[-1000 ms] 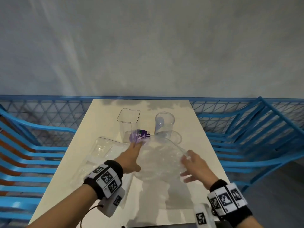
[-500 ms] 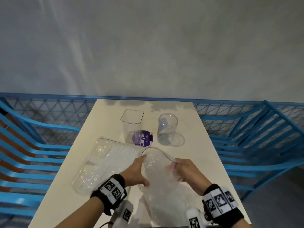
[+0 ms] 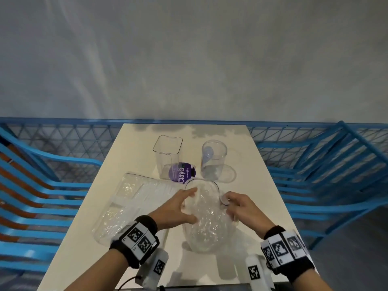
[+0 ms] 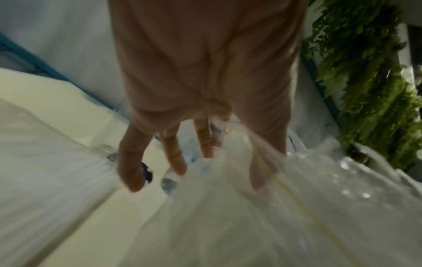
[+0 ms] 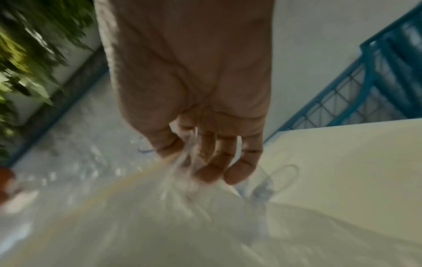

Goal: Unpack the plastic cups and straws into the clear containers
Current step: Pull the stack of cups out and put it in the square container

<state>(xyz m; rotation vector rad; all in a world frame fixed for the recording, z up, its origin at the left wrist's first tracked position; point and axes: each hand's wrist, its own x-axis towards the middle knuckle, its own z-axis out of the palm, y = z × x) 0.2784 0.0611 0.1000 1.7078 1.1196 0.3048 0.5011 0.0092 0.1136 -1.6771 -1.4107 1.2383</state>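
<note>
A crinkled clear plastic bag [image 3: 206, 223] stands between my hands at the near middle of the cream table [image 3: 134, 156], mouth pointing away from me. My left hand [image 3: 185, 206] pinches the left edge of the mouth, thumb seen through the film [image 4: 258, 177]. My right hand [image 3: 230, 206] pinches the right edge [image 5: 187, 162]. What the bag holds cannot be made out. Behind it stand a square clear container [image 3: 168, 156] and a round clear container [image 3: 214, 158], both without lids on. A flat clear packet of straws [image 3: 130, 206] lies left of my left hand.
A round purple label [image 3: 182, 172] lies at the square container's foot. A clear round lid [image 3: 228, 175] lies by the round container. Blue metal chairs [image 3: 42, 185] and a blue mesh railing [image 3: 294, 139] flank the table. A grey wall rises behind.
Both hands have drawn the bag toward me and closer together, narrowing its mouth. The purple label, half covered before, now shows in full.
</note>
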